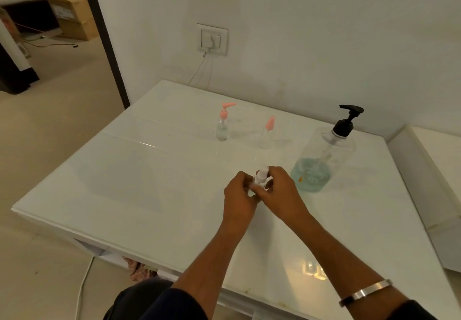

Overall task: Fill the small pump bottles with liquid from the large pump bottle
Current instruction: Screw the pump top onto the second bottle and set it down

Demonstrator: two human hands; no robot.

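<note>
White plastic shows between both hands: a small bottle (260,178) with a white pump top, held low over the counter (149,182). The left hand (240,196) has a closed grip round its body, probably to steady it, while the right hand (279,192) pinches near the top, likely to twist the pump. Just to the right stands the large bottle (321,160), close for dispensing. Two pink-topped bottles (222,125) wait farther back, well apart from the hands. Fingers hide most of the held bottle, so its fill level and whether its top is loose cannot be told.
</note>
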